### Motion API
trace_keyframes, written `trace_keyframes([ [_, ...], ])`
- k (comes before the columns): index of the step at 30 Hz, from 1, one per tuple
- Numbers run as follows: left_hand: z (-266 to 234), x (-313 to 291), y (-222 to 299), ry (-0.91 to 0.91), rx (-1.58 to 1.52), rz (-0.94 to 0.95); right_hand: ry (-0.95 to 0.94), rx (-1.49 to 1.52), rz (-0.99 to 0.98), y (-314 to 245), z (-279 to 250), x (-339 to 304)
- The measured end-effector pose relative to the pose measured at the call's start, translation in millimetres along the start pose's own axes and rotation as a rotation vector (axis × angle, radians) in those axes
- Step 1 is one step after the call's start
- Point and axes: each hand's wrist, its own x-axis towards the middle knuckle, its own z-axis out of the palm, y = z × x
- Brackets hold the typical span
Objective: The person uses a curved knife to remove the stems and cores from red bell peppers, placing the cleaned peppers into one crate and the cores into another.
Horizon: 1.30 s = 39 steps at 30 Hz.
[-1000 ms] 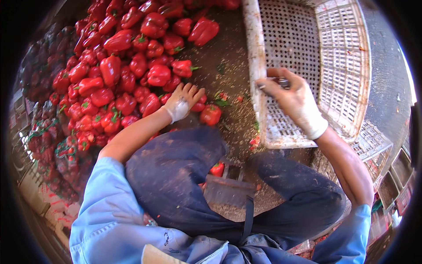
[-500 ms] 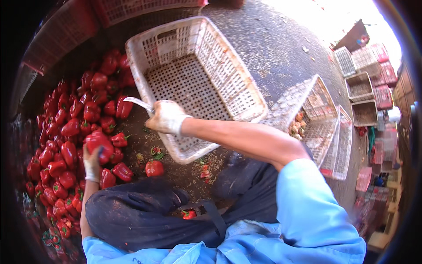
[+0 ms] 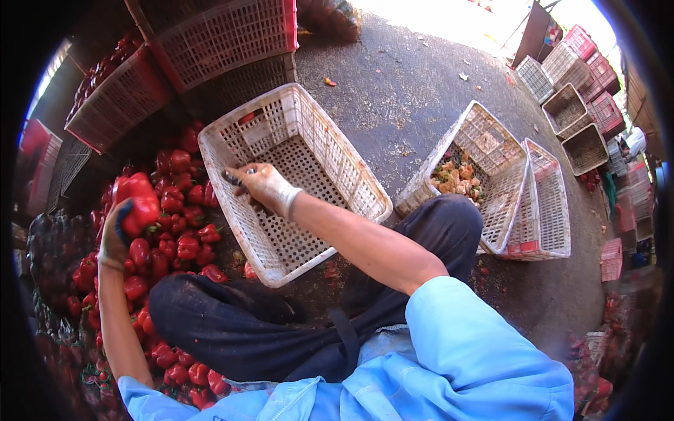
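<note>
Over white crate (image 3: 365,193): right hand (image 3: 263,186) grips half-hidden knife (image 3: 234,178); left hand (image 3: 116,238) clasps red pepper (image 3: 140,200).

The person wears a light blue short-sleeved shirt, its sleeves ending above the elbows so both forearms are bare. Dark navy trousers cover the legs, dusty and smudged at the knee, with a dark strap across the waist. The left hand (image 3: 116,238) and right hand (image 3: 265,186) each wear a thin, pale, dirt-stained glove reaching to the wrist.
</note>
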Motion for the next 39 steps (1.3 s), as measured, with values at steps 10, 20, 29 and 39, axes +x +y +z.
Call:
trace_keyframes([
  [10,223.3,6.6,33.2,-0.592,0.951,-0.016,-0.419,0.01,-0.098,-52.0,-32.9,-72.4],
  [20,248.0,-10.8,12.4,-0.246,0.43,0.076,-0.206,0.539,-0.075,-10.5,-90.0,-74.9],
  [29,296.0,-21.1,-85.0,0.191,-0.078,0.455,-0.159,0.651,-0.006,18.4,-53.0,-83.2],
  [39,318.9,-25.0,-111.1,0.43,-0.224,0.182,-0.049,0.699,0.154,39.4,-43.6,-71.8],
])
